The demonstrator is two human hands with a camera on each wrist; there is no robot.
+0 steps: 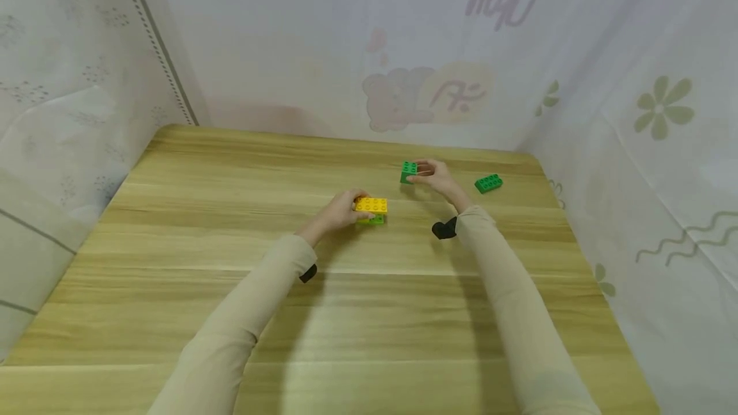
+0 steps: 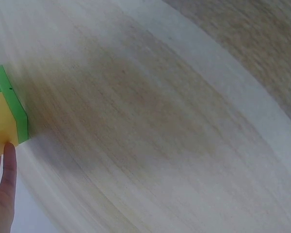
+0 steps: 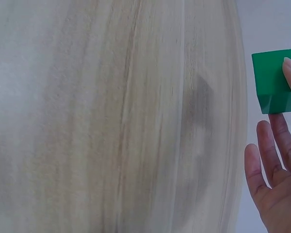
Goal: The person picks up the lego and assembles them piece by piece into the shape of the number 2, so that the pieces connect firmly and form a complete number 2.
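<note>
- Near the middle of the head frame, on the wooden desk (image 1: pixel 230 312): left hand (image 1: pixel 340 211) is clamped on a yellow brick (image 1: pixel 371 205) stacked on a light-green brick (image 1: pixel 373 219). Left wrist view shows one fingertip pressed to the yellow side, with the green layer next to it at the left edge of the frame.
- Up and to the right of centre: right hand (image 1: pixel 434 177) pinches a dark green square brick (image 1: pixel 408 171), which looks to be held just above the desk. In the right wrist view one finger lies on the brick's smooth face; the other fingers (image 3: pixel 269 150) stand straight and apart below it.
- Further right, near the desk's far right corner: a loose green brick (image 1: pixel 488 183), longer, studs up, touched by neither hand.
- Handling, as a judgement: hard moulded plastic, light, stiff, not fragile. Smooth side walls may slip a little under dry fingers. Best hold is across two opposite side walls, thumb against fingers, leaving the studded top and hollow underside free. The stacked pair should lift as one if pressed fully home.
- Black wrist mounts show on both beige sleeves.
- Writing: faint, mirrored-looking characters and a cartoon bear on the translucent sheet behind the desk; none legible. No brand mark readable on any brick.
</note>
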